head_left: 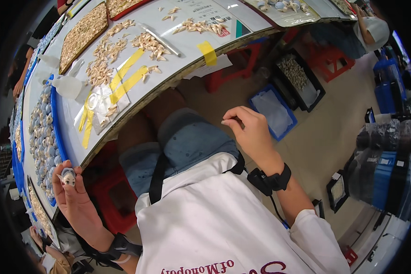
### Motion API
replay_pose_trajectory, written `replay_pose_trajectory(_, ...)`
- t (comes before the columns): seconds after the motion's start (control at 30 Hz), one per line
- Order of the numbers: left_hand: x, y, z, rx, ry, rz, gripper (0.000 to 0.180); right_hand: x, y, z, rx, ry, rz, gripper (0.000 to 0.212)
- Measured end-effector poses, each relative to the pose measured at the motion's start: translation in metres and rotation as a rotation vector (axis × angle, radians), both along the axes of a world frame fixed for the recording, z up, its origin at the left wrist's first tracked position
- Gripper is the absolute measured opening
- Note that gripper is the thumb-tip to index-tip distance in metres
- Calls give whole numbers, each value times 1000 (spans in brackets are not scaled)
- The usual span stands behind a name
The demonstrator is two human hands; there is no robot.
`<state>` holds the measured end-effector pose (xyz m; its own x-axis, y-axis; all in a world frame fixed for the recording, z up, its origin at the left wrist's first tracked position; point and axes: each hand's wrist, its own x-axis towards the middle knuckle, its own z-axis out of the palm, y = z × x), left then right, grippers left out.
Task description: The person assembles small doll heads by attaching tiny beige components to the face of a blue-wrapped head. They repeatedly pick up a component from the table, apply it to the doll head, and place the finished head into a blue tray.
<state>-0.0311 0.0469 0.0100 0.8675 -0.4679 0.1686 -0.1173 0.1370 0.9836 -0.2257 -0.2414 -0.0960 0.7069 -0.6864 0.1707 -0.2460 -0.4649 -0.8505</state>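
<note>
Between the thumb and fingers of my left hand [80, 208], beside the table's edge, is a small doll head [68, 177] with pale blue hair and a painted face turned up. My right hand [251, 130] hovers over the floor to the right of my lap, thumb and forefinger pinched together; whatever sits at their tips is too small to name. A blue tray [57, 132] filled with similar blue-haired heads lies nearest my left hand. Small pale pointed pieces [100, 66] are scattered over the white tabletop [169, 68].
Yellow tape strips [133, 84], a translucent squeeze bottle [68, 86] and a silvery tube-like stick [162, 42] lie on the table. A brown tray [84, 36] holds more small pieces. Blue [287, 109] and black bins [322, 93] stand on the floor. Other people sit around the table.
</note>
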Motion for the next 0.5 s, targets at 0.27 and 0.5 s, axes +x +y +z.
replay_pose_trajectory(0.27,7,9,4,7,-53,40,43,14,7,-5,-89,-103,39,8)
replay_pose_trajectory(0.5,5,0,10,17,-66,37,44,14,13,-10,-88,-103,46,6)
